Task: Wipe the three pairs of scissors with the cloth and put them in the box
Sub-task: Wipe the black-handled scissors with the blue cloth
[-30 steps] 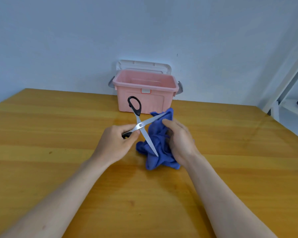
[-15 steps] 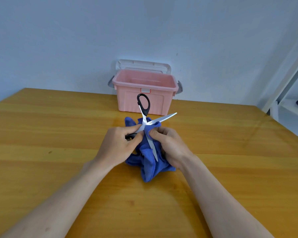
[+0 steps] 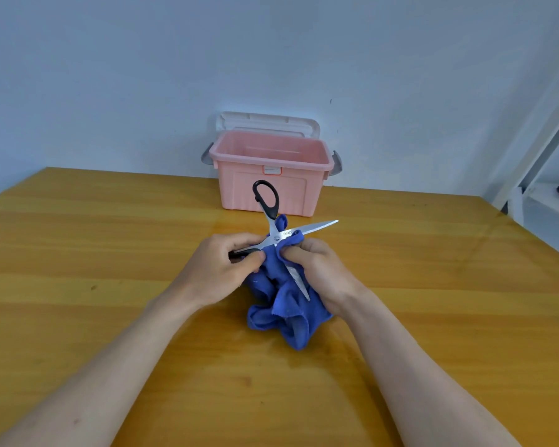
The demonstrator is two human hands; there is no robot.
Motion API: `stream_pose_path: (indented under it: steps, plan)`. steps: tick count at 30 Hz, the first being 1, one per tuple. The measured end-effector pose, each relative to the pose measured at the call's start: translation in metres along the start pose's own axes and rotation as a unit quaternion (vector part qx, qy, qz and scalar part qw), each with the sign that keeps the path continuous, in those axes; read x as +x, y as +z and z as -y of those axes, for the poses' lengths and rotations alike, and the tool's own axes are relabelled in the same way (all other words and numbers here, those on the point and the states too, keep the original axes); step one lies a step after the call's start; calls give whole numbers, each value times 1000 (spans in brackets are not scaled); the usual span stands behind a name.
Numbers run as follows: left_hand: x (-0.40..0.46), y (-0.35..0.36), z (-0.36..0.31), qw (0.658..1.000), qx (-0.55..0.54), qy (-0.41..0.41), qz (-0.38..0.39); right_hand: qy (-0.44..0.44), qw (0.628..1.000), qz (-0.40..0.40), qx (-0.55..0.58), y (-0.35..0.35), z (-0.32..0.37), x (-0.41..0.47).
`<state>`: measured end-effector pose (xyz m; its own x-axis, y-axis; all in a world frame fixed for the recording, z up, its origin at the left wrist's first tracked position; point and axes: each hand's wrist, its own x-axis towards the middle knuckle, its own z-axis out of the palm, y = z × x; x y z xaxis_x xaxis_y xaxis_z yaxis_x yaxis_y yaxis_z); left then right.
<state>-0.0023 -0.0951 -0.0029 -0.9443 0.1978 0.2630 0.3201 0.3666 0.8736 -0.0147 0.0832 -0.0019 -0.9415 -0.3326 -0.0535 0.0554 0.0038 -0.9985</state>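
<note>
Cloth point(image 3: 283, 304) now bunched nearer pivot, both hands' fingers gripping, lower handle seemingly hidden.

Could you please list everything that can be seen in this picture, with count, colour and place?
scissors: one pair, black handles and silver blades, spread open, held above the middle of the table
cloth: one, blue, bunched on the table under the scissors and around their pivot
box: one, pink with grey side latches, open, at the far edge of the table
lid: one, whitish, standing behind the box against the wall
table: one, yellow-brown wood, fills the lower picture
wall: pale blue-grey, behind the table
shelf frame: one, white, far right, with a dark blue item at the edge
left hand: grips one scissor handle
right hand: pinches the cloth near the blades
</note>
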Motion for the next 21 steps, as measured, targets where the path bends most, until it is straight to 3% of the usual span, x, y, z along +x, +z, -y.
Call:
stream_pose_path:
  steps: [4,10,14,21]
  plan:
    - [-2,3,-4,1000,3,17,2,-1,1000,-12,1,2,2,-1]
    - [-1,2,-3,1000,-17,22,-1,-41,990,-75,-112,16,-1,5]
    - [0,-3,-3,1000,-14,17,4,-59,990,-67,-113,20,0,5]
    - [1,-7,-1,999,-36,19,3,-7,999,3,-36,9,2,-2]
